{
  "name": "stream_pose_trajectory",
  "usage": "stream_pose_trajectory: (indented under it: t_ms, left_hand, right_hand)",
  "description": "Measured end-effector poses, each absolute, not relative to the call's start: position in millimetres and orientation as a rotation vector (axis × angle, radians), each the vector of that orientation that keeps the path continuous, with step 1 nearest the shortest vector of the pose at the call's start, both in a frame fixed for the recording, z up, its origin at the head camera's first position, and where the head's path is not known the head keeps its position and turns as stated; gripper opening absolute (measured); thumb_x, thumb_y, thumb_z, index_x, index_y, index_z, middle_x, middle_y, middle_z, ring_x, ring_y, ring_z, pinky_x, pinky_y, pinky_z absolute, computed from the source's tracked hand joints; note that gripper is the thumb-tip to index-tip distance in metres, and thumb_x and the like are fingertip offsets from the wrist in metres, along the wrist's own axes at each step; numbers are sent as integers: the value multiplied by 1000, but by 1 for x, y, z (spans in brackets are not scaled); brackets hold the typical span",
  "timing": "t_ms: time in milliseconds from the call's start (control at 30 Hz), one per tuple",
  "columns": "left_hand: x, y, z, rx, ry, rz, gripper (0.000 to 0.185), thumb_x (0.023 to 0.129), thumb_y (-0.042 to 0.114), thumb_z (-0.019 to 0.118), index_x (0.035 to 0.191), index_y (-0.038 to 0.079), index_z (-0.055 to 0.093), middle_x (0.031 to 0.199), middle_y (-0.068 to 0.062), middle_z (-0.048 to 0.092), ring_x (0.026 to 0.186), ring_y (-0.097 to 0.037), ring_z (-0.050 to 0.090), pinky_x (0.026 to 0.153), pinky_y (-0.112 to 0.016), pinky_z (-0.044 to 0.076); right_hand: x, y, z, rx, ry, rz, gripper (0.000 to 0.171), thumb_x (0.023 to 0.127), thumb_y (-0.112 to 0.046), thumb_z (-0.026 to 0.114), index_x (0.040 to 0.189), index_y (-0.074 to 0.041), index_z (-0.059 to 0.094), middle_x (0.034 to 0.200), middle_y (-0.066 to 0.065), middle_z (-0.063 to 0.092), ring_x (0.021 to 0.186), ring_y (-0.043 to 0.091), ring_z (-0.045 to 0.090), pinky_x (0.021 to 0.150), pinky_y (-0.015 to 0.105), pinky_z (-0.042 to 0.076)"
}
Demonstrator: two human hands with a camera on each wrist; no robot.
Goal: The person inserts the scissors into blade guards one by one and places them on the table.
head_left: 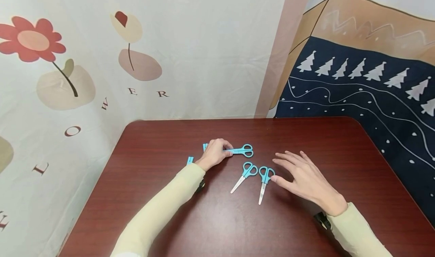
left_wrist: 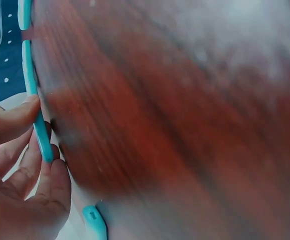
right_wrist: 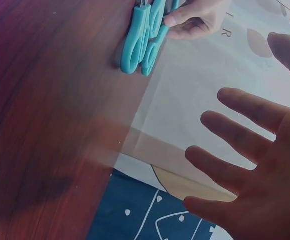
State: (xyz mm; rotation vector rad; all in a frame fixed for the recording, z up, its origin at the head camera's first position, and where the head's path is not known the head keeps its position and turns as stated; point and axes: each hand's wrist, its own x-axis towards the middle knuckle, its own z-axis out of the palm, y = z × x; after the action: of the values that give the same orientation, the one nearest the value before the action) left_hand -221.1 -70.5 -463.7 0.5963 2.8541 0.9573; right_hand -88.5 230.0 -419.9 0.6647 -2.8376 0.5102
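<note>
My left hand [head_left: 215,152] pinches the turquoise-covered blade part of a pair of scissors [head_left: 247,150], whose handles point right. In the left wrist view, thumb and fingertips hold the slim turquoise cover [left_wrist: 30,70] edge-on. Two more pairs of turquoise-handled scissors lie nearer me with bare blades: one pair of scissors [head_left: 249,169] points down-left, and another [head_left: 266,174] points toward me. My right hand [head_left: 306,179] is spread beside that last pair, its thumb tip overlapping the handle in the head view. In the right wrist view its fingers [right_wrist: 245,130] stand apart, holding nothing.
A turquoise piece [head_left: 205,146] shows just left of my left hand, and another turquoise piece [head_left: 190,160] pokes out behind the left wrist. Everything lies on a reddish-brown table [head_left: 163,132]. Behind its far edge hangs a printed cloth [head_left: 210,60].
</note>
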Motion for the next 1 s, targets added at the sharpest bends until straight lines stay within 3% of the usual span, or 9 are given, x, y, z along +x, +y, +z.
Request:
stream_pose_trajectory:
  t_ms: [300, 500, 667, 867, 1000]
  left_hand:
    - [-221, -69, -461, 647, 2857, 885, 19, 89, 15, 83, 108, 10, 80, 99, -5, 68, 96, -20, 61, 84, -36, 51]
    - [-210, -80, -450, 712, 2782, 950, 49, 94, 35, 77, 136, 11, 67, 123, -11, 64, 114, -26, 60, 96, -44, 50]
    - [-193, -98, -434, 730, 2784, 944, 72, 95, 52, 69, 153, 15, 51, 146, -11, 53, 132, -29, 51, 109, -51, 43]
    - [-173, -123, -422, 721, 2827, 996, 82, 94, 56, 68, 161, 18, 38, 168, -8, 27, 149, -30, 36, 116, -53, 36]
    - [-160, -140, -418, 707, 2862, 1000, 86, 95, 57, 67, 164, 20, 33, 172, -5, 15, 156, -32, 21, 121, -56, 25]
  right_hand:
    - [-86, 227, -422, 692, -2812, 509, 59, 89, -55, 75, 130, -13, 72, 139, 8, 65, 134, 35, 55, 114, 66, 31]
    - [-86, 225, -425, 702, -2819, 515, 61, 87, -53, 78, 132, -12, 71, 139, 9, 65, 135, 36, 54, 113, 67, 32]
    - [-88, 223, -429, 759, -2827, 508, 66, 86, -54, 79, 136, -12, 68, 143, 9, 62, 137, 38, 51, 112, 68, 33]
    - [-89, 222, -435, 882, -2871, 570, 68, 89, -57, 76, 142, -16, 64, 154, 6, 52, 146, 39, 41, 114, 69, 29]
    - [-90, 221, -438, 974, -2917, 585, 72, 91, -59, 72, 149, -20, 58, 161, 3, 43, 150, 39, 34, 114, 70, 27]
